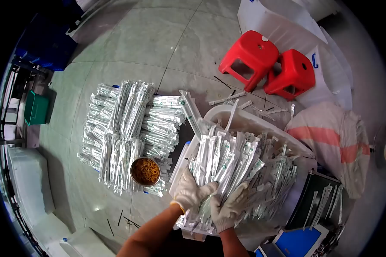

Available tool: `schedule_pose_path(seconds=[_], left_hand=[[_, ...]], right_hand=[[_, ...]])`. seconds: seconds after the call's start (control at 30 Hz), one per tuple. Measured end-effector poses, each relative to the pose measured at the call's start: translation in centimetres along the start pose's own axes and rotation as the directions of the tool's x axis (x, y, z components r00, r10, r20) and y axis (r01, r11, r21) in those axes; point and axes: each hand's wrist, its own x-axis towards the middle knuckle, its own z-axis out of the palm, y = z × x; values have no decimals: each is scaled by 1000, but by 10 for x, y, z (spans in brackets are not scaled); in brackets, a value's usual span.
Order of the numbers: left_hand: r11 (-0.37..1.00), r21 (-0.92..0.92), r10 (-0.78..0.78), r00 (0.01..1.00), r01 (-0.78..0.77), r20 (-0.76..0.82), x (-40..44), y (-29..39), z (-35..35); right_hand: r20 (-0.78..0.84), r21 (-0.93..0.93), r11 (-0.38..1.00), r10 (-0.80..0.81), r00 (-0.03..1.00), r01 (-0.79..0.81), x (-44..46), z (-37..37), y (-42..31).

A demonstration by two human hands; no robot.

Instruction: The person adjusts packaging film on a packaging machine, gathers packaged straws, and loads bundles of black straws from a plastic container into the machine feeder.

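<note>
Two gloved hands rest on slim, white-and-silver wrapped packets piled in a white bin on a tiled floor. The left hand presses against the packets at the bin's left side, its fingers extended and its thumb spread toward its partner. The right hand lies alongside, nearer the bin's middle, fingers uncurled and thumb apart; neither is clenched, and how firmly they press cannot be told.

Each packet looks light and fairly stiff along its length, in a thin, glossy film likely to slip against its neighbors and crease if squeezed. A loose armful would probably fan out at the ends, so the surest hold appears to be around the middle, one palm on either flank, with the ends kept level. What the wrappers contain is hidden, so fragility is uncertain.

Left of the bin, similar packets lie in crosswise stacks, a metal bowl of what look like rubber bands perched on them. Beyond the bin stand red stools; to its right slumps a woven sack.
</note>
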Motion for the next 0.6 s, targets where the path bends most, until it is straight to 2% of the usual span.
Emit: schedule_pose_path(seconds=[0.03,0.07,0.1,0.17,0.2,0.23,0.3,0.37,0.43,0.47,0.5,0.57,0.6], left_hand=[[700,-606,-397,911,378,108,-11,28,-42],[700,-586,-434,895,408,104,-6,24,-24],[698,-581,-437,892,419,117,-5,19,-3],[665,-730,-335,937,158,-102,2,11,14],[739,-585,-396,918,334,24,-3,22,-16],[778,-476,-405,906,410,119,-3,24,-31],[781,-402,-326,861,479,391,-4,19,-64],[770,-388,-372,851,506,371,2,27,-128],[773,-390,-530,847,500,36,30,11,-133],[580,-704,-508,858,409,80,56,4,-131],[293,-915,-469,875,279,117,83,-3,-126],[170,-984,-253,967,60,16,123,-23,-104],[128,-990,-211,977,54,26,138,-23,-101]], right_hand=[[95,-94,993,82,992,-73,-2,0,-6],[185,-194,971,174,967,-137,-3,0,-9],[197,-195,970,181,964,-142,-6,1,-9],[230,-312,926,288,930,-210,-1,9,-10],[240,-316,923,302,922,-220,-2,10,-8],[232,-301,927,301,925,-226,-7,13,-2],[262,-257,937,304,916,-237,-9,22,9],[197,-283,937,268,943,-207,-8,19,7],[127,-281,947,198,972,-157,-11,21,10],[140,-274,947,212,967,-168,-12,23,13],[136,-272,945,225,965,-182,-10,20,9],[59,-186,974,146,988,-132,-1,10,2],[-3,-146,985,95,995,-95,3,10,5]])
